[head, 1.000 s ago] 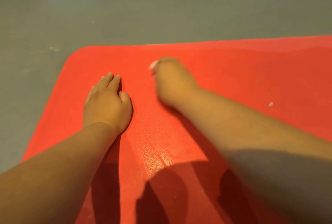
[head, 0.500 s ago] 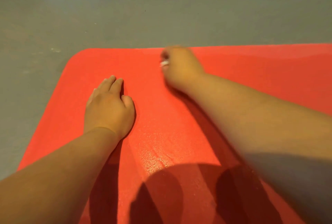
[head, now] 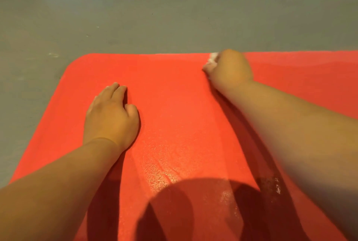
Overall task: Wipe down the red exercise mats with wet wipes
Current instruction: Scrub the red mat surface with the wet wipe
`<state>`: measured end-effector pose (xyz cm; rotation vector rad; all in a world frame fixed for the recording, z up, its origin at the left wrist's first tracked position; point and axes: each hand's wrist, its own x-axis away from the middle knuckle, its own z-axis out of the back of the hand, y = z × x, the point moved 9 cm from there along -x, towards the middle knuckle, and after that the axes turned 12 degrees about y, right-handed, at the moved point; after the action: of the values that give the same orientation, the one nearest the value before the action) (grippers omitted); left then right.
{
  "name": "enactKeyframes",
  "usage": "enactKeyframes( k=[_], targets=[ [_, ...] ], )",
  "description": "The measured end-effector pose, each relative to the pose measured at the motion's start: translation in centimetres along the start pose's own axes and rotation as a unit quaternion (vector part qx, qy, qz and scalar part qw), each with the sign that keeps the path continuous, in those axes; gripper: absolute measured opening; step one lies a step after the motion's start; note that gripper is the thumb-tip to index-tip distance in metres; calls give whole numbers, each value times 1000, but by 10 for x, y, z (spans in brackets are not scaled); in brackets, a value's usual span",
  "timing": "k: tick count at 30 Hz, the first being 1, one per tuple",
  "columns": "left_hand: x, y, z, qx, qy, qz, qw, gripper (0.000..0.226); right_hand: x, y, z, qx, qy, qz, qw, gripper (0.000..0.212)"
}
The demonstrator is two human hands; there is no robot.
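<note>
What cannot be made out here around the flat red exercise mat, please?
Head view only:
- crumpled white wet wipe: mostly hidden by the right hand; only a corner shows.
- right hand's grip: fingers curled under, unseen.
- flat red exercise mat: right and near ends cut off by the frame; forearms and shadows cover parts.

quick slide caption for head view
Right hand holds a wet wipe at the far edge of the red mat; left hand rests flat.
</note>
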<state>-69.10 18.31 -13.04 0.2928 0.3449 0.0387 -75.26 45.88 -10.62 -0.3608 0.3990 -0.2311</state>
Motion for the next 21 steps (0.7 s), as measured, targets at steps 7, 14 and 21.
enactKeyframes(
  k=[7, 14, 21],
  targets=[
    [-2, 0, 0, -2, 6, -1, 1000, 66, 46, -128, -37, -82, -99, 212, 969, 17],
    [-2, 2, -4, -6, 0, -13, 1000, 62, -33, 32, 7, 79, -18, -2, 997, 27],
    [-3, 0, -4, -11, -3, -18, 1000, 68, -31, -40, -39, -22, -14, 1, 1000, 28]
  ],
)
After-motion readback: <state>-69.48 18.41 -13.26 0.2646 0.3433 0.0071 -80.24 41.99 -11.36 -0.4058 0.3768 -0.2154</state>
